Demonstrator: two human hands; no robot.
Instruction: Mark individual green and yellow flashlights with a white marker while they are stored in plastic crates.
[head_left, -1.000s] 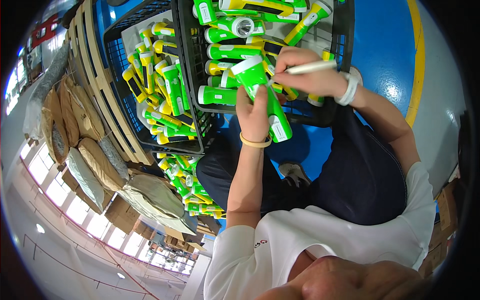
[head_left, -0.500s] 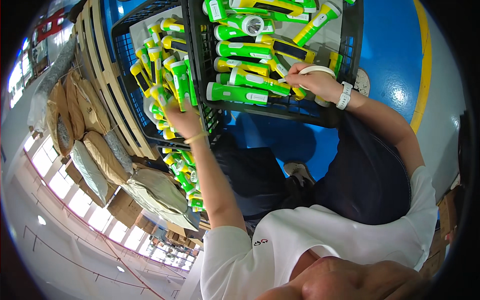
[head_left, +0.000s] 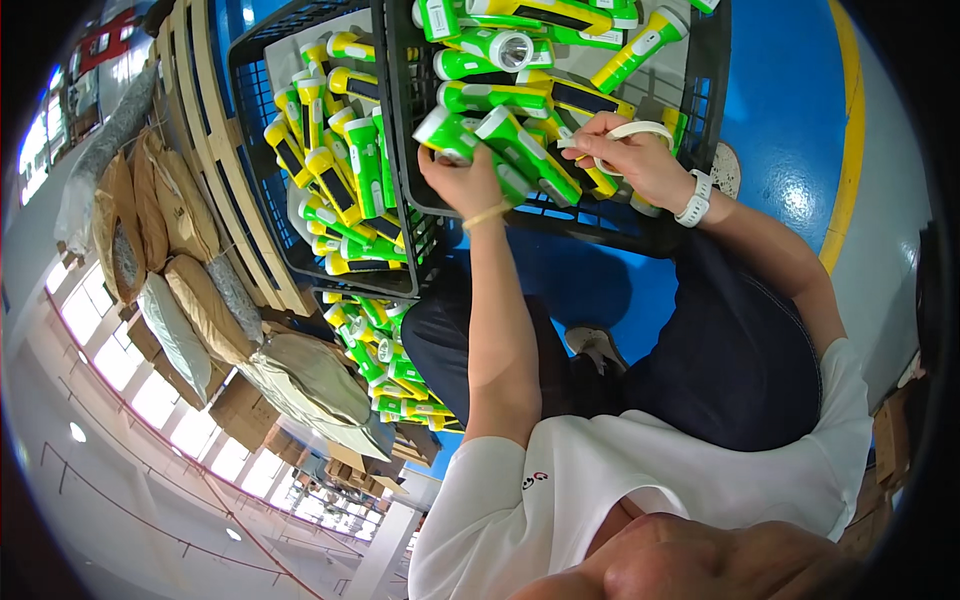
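Observation:
My left hand (head_left: 466, 186) is closed around a green flashlight with a white head (head_left: 447, 136), near the front left corner of the right-hand black crate (head_left: 600, 236). Close beside it, a second green flashlight (head_left: 528, 155) lies at a slant. Over the crate's front right part, my right hand (head_left: 634, 165) has its thumb and forefinger pinched together. A narrow white ring, like a roll of tape or stickers (head_left: 643, 128), hangs round that hand. A small white bit (head_left: 567, 143) shows at its fingertips. Several green and yellow flashlights fill the crate around both hands.
Another black crate (head_left: 262, 150) of yellow and green flashlights stands at the left, by a wooden pallet (head_left: 215, 150). More flashlights (head_left: 385, 350) lie below it, left of my knee. Brown and white sacks (head_left: 205, 310) are farther left. The floor (head_left: 785, 130) is blue.
My left hand has moved right, from the left crate to the right one, and now grips a flashlight. Flashlights at the front there have turned to a slant. My right hand has barely moved.

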